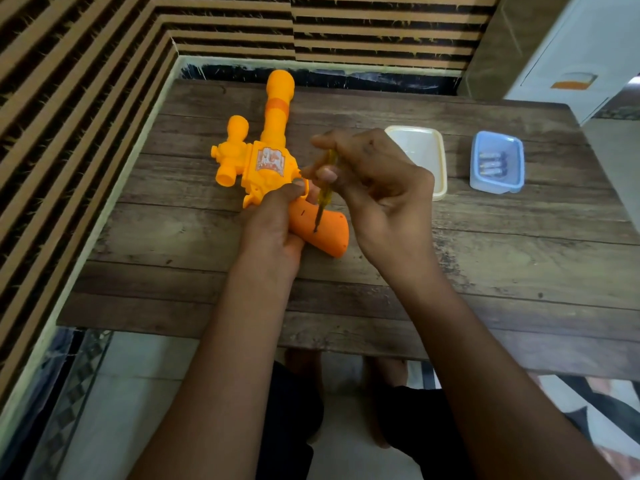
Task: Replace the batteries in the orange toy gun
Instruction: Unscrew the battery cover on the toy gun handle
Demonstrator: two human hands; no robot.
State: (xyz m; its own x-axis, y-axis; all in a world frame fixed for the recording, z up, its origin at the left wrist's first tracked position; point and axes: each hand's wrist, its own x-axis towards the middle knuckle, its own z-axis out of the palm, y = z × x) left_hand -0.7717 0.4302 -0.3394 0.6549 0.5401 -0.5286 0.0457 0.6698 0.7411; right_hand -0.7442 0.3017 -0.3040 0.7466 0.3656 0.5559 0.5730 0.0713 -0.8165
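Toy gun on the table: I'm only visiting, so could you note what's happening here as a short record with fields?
Toy gun: orange, lying on the wooden table, barrel pointing away from the person
Left hand: grips the gun near the trigger
Right hand: pinches a yellow screwdriver
Screwdriver tip: down on the gun's darker orange handle
Blue box: right of the gun, holds three batteries
White container: beside the blue box, partly behind the right hand

Likely a home. Striped wall panelling stands left of the left hand. A blue plastic food tub sits right of the right hand.
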